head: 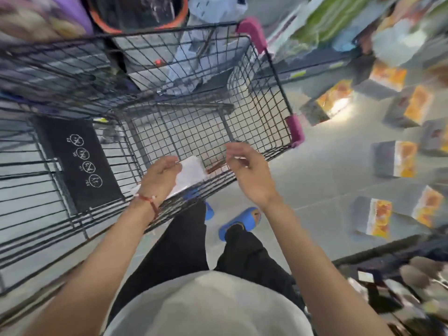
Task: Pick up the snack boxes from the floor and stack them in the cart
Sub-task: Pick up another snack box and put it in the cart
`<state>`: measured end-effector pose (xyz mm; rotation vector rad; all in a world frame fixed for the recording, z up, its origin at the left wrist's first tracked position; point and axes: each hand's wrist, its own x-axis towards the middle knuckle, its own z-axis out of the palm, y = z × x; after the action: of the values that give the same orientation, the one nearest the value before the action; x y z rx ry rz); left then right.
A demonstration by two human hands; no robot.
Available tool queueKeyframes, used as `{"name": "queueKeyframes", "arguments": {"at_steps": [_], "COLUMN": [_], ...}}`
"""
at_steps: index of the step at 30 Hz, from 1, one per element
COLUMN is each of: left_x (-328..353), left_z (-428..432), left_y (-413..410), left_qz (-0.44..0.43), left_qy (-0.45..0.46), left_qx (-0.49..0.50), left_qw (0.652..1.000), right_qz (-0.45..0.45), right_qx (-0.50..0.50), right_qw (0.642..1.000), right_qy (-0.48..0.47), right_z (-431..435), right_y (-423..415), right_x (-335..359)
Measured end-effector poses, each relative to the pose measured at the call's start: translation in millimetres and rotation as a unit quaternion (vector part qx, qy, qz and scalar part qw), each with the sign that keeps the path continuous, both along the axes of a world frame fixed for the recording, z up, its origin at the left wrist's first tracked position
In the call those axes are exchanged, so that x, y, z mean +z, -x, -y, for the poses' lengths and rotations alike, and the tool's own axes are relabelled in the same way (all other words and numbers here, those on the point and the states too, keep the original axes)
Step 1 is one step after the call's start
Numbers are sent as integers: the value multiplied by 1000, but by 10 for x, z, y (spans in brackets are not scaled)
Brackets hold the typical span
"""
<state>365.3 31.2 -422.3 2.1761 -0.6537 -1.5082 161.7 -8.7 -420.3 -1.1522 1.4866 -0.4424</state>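
Note:
A black wire cart (pixel 274 76) with magenta corner bumpers stands in front of me, its basket seen from above. A snack box (pixel 191 174), showing a white face and a reddish edge, lies tilted at the near wall of the basket. My left hand (pixel 161 175) pinches the box's left corner. To the right of the box, my right hand (pixel 247 170) hovers over the cart's near rim with fingers bent and nothing in it. Several grey and orange snack boxes lie on the floor to the right, such as one box (pixel 395 162) and another (pixel 373 218).
A black seat flap (pixel 80 161) with warning icons sits at the cart's left end. Stocked shelves (pixel 339 18) run along the upper right and another shelf (pixel 400 275) at the lower right. My feet in blue slippers (pixel 242 221) stand beside the cart.

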Motion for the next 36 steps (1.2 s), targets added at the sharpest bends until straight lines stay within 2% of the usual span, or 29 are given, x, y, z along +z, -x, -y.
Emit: {"name": "queueKeyframes", "arguments": {"at_steps": [5, 12, 18, 28, 36], "left_x": [446, 798, 892, 1039, 1062], "left_z": [120, 195, 397, 1038, 1135], "left_y": [605, 1908, 3076, 4512, 5633], "left_qz": [1, -15, -72, -109, -153], "left_qy": [36, 69, 72, 69, 21], "left_qx": [-13, -146, -258, -417, -574], "left_qw": [999, 987, 961, 900, 804], "right_qz": [33, 89, 98, 75, 66], "right_qx": [-117, -237, -349, -531, -693], "right_qw": [992, 967, 932, 843, 717], "right_qy": [17, 8, 9, 32, 49], "right_z": [-213, -553, -789, -813, -1047], "right_y": [767, 1835, 2700, 3800, 4362], "right_x": [294, 541, 639, 836, 1044]}}
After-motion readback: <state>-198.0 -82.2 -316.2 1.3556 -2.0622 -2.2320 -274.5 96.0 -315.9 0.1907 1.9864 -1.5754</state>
